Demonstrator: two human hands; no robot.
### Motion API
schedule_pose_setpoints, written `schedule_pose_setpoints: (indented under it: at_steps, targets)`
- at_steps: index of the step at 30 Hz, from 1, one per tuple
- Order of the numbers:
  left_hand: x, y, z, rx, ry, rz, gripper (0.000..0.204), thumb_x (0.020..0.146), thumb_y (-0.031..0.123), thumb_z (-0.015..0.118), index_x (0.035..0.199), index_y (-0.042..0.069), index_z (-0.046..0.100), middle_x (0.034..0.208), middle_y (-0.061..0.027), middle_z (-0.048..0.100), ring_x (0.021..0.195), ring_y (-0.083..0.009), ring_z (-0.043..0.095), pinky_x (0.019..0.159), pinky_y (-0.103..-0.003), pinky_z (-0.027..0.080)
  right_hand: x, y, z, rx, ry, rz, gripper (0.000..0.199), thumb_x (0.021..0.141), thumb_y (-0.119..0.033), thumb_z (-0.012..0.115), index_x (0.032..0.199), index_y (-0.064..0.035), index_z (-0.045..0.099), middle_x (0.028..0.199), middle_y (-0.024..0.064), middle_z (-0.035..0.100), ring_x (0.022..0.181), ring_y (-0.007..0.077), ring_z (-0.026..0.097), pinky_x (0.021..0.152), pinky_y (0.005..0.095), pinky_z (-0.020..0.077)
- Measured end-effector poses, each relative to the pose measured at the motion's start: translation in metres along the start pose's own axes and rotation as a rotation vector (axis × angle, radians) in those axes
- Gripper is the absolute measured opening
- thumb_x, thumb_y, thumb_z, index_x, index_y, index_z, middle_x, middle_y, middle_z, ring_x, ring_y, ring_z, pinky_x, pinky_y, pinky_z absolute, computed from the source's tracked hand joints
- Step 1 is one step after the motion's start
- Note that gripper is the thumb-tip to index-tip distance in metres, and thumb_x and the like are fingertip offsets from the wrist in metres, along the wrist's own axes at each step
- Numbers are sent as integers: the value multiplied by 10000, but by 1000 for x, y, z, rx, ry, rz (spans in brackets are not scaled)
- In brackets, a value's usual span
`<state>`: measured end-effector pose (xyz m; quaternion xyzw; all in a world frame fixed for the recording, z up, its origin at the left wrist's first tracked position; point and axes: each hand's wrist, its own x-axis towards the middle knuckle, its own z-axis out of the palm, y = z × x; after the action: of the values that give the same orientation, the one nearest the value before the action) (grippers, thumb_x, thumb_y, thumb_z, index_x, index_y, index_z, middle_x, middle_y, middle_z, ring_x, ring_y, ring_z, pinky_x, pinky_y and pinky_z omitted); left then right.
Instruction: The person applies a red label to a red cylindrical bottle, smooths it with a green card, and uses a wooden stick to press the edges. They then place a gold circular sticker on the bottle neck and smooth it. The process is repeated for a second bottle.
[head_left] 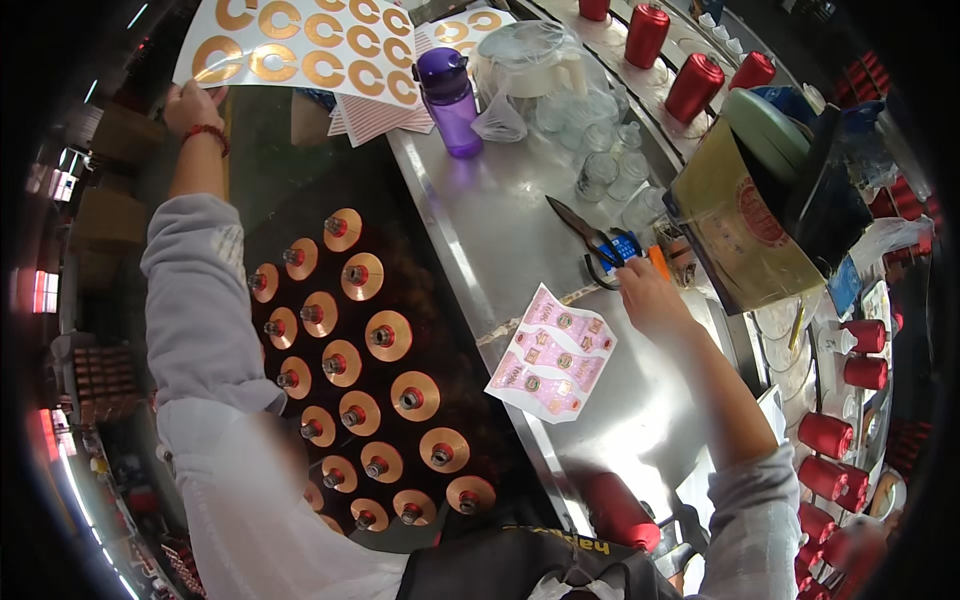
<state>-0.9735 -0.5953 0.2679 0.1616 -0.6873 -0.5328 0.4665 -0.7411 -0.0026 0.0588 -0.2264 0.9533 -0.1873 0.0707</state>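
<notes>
My left hand (195, 108), at the upper left with a red bracelet on its wrist, pinches the lower corner of a white sheet of gold C-shaped stickers (325, 55). On the metal table (480, 215), my right hand (652, 298) has its fingers closed at the handles of black scissors (575, 222); the fingertips are partly hidden. The blades point away to the left. A blue item (622, 246) and an orange item (659, 262) lie beside the handles. Nearer to me lies a cut piece of pink printed sticker sheet (558, 355).
Left of the table stand several bottles with copper-coloured discs (388, 336) around their necks. A purple drink bottle (450, 105), bagged containers (530, 65) and clear jars (612, 165) occupy the table's far part. A cardboard box (745, 215) and red bottles (825, 433) stand at right.
</notes>
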Motion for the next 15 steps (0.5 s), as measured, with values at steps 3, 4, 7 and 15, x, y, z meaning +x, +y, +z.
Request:
schedule_pose_setpoints:
  at_steps: [3, 4, 7, 15]
  targets:
    - [29, 31, -33, -68, 37, 66, 332, 888, 63, 570, 1149, -141, 544, 876, -160, 617, 695, -235, 658, 616, -340, 652, 23, 24, 38, -167, 245, -17, 153, 868, -13, 529, 1013, 1, 573, 1100, 233, 589, 1034, 420, 578, 907, 488, 482]
    - [43, 38, -48, -48, 47, 92, 333, 884, 75, 581, 1149, -125, 560, 890, -165, 627, 704, -244, 668, 613, -337, 647, 28, 31, 45, -171, 207, 19, 158, 860, -12, 532, 1010, 2, 575, 1107, 237, 590, 1052, 420, 569, 923, 488, 475]
    - [85, 56, -107, 158, -6, 256, 302, 884, 156, 609, 1109, -46, 622, 976, -145, 665, 719, -231, 673, 612, -323, 616, 33, 47, 59, -193, 71, 142, 174, 841, -25, 549, 1010, 2, 583, 1118, 239, 595, 1074, 406, 559, 943, 475, 468]
    - [135, 109, -191, 273, 133, 329, 347, 905, 218, 572, 1116, -52, 628, 985, -113, 659, 872, -226, 625, 784, -349, 502, 41, 38, 75, -289, 103, 198, 287, 850, -112, 620, 1123, -31, 581, 1114, 184, 615, 1021, 352, 615, 846, 457, 521]
